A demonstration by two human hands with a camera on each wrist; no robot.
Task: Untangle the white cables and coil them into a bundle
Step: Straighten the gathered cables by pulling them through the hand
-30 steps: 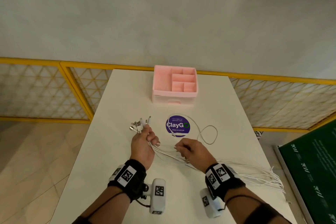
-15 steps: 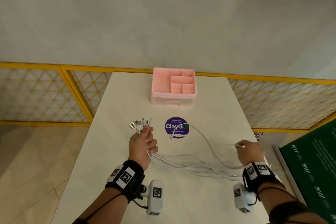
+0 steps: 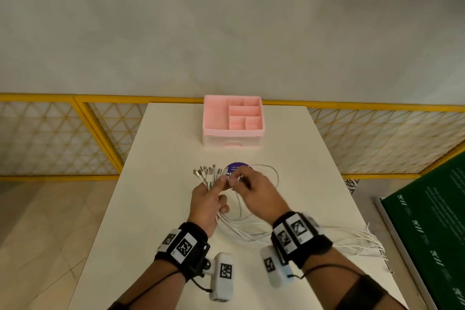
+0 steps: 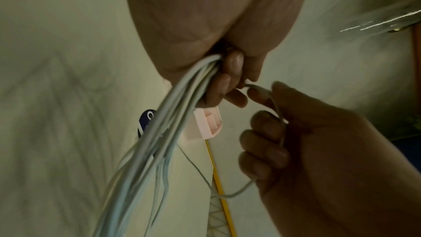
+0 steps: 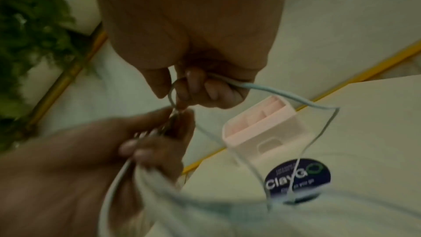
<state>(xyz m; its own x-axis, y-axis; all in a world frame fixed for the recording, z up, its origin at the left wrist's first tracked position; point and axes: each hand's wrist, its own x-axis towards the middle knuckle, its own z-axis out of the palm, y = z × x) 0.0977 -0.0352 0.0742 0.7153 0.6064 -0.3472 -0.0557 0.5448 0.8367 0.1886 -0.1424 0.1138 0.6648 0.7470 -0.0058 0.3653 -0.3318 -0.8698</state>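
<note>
The left hand [image 3: 207, 199] grips a bunch of thin white cables [image 3: 241, 230], their metal plug ends [image 3: 207, 173] fanned up and away past its fingers, the strands trailing back and rightward across the white table [image 3: 161, 209]. Just right of it, the right hand [image 3: 254, 190] pinches one looped cable.

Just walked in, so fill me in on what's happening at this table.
A person is sorting white cables over a white table. The left hand grips the bundle just below its connector ends, which fan out above the fist. The right hand pinches one cable end and holds it at the left hand's grip. The cables' loose lengths trail across the table to its right edge. A pink organizer sits at the far end, untouched.
</note>
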